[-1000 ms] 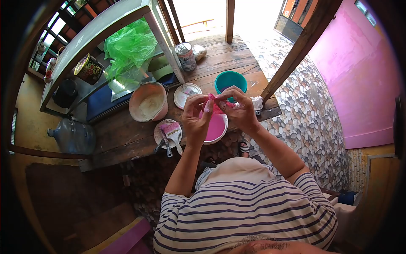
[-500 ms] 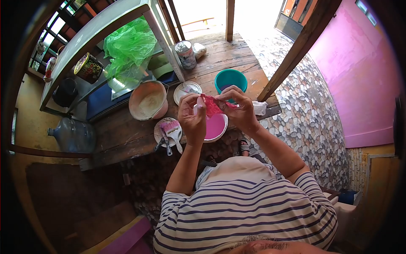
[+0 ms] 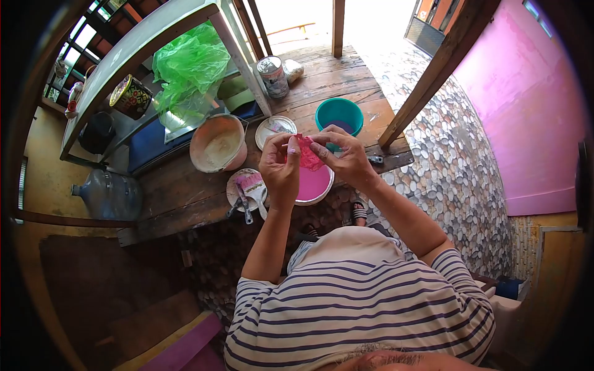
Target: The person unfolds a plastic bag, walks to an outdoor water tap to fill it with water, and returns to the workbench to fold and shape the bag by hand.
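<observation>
Between my two hands is a crumpled, thin pink piece (image 3: 309,156), perhaps plastic film or paint skin; I cannot tell which. My left hand (image 3: 281,164) pinches its left edge between thumb and fingers. The right side is gripped by the thumb and fingers of my right hand (image 3: 346,157), which has pale smears on it. Directly below is a tub of pink paint (image 3: 314,185), its rim partly hidden by my hands. Left of it, paintbrushes (image 3: 252,188) with pink bristles and a dark-handled tool lie on a round white lid (image 3: 233,185).
On the wooden table (image 3: 315,102) stand a teal bucket (image 3: 340,115), a pinkish pail (image 3: 218,145), a paint can (image 3: 272,76) and another round lid (image 3: 276,125). A dark handle (image 3: 375,159) lies near the right edge. A glass cabinet (image 3: 154,43) stands left, a wooden post (image 3: 433,80) right.
The pink piece has been drawn more upright and spread between my hands, which are closer together. A white item beside my right hand no longer shows; a dark handle is visible there.
</observation>
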`<state>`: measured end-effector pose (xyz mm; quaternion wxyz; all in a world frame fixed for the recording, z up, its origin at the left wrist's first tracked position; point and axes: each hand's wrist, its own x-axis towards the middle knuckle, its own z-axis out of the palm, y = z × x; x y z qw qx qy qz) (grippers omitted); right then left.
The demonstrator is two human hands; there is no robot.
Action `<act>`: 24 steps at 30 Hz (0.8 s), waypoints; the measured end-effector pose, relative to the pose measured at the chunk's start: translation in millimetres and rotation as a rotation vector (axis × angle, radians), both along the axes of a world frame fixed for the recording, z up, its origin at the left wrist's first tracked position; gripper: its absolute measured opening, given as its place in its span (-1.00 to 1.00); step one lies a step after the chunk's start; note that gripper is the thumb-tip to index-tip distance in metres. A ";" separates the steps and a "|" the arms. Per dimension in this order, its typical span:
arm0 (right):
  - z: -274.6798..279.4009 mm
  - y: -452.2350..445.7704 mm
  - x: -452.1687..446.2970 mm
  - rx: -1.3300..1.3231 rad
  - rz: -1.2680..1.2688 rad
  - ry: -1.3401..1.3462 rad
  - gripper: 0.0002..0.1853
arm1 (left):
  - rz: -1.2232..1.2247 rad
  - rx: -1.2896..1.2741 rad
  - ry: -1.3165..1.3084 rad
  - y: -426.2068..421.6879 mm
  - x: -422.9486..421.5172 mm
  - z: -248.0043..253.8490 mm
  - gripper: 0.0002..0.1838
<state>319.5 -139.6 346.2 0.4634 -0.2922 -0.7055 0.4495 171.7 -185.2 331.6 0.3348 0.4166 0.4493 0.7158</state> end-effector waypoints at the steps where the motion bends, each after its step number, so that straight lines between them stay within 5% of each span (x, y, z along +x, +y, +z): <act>1: -0.4 0.3 -0.5 -0.006 -0.001 0.008 -0.84 | 0.001 -0.002 0.000 0.1 -0.4 -0.5 -0.88; 13: -11.8 6.0 -1.2 -0.083 -0.047 0.013 -0.86 | -0.030 0.040 0.012 -4.3 0.9 -11.6 -0.80; 21: -15.4 9.1 -2.0 -0.145 0.009 0.009 -0.83 | 0.051 0.001 0.375 -4.6 -4.9 -20.8 -0.82; 24: -14.7 8.0 -2.4 -0.222 0.050 0.031 -0.81 | 0.014 0.006 0.316 -3.6 -6.3 -24.9 -0.82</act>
